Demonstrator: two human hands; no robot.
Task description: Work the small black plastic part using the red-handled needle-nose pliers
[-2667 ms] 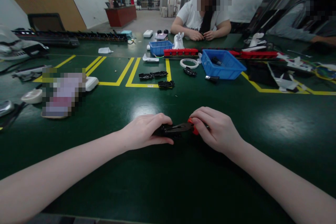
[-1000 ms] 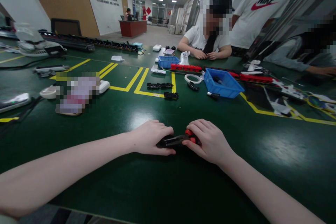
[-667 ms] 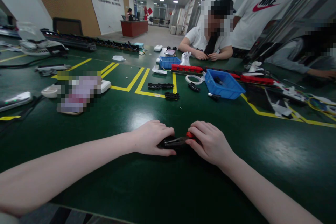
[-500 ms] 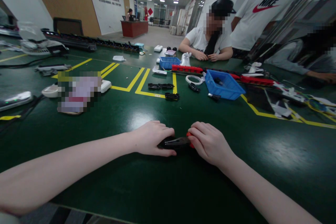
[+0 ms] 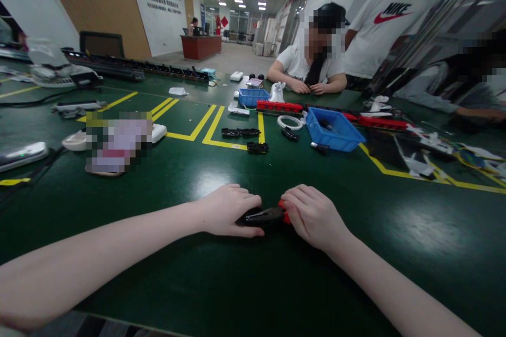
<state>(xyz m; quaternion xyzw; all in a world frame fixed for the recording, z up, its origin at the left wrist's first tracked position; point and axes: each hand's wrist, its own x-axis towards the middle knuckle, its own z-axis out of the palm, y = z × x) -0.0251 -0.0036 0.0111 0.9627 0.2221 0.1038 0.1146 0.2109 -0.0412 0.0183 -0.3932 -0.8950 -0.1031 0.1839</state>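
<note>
Above the near part of the green table, my right hand (image 5: pixel 314 216) is closed around the red handles (image 5: pixel 283 211) of a pair of pliers. Its dark metal jaws (image 5: pixel 265 216) point left toward my left hand (image 5: pixel 229 211). That hand is curled, thumb and fingers around a small black part (image 5: pixel 244 218) at the jaw tips. Most of this part is hidden by the fingers, and I cannot tell its kind. Beyond the hands lie black parts (image 5: pixel 240 132) inside a yellow tape outline, with another black piece (image 5: pixel 258 147) just in front.
Right of centre stands a blue bin (image 5: pixel 336 134) with dark pieces inside, beside a white ring-shaped roll (image 5: pixel 290 123). A smaller blue bin (image 5: pixel 253 97) and a red strip (image 5: pixel 280 107) lie farther back. A phone (image 5: pixel 120 145) is at left. A co-worker (image 5: pixel 306 71) sits across the table.
The view has tilted slightly. Both hands keep their grip at the pliers and the black part, with the right hand barely shifted.
</note>
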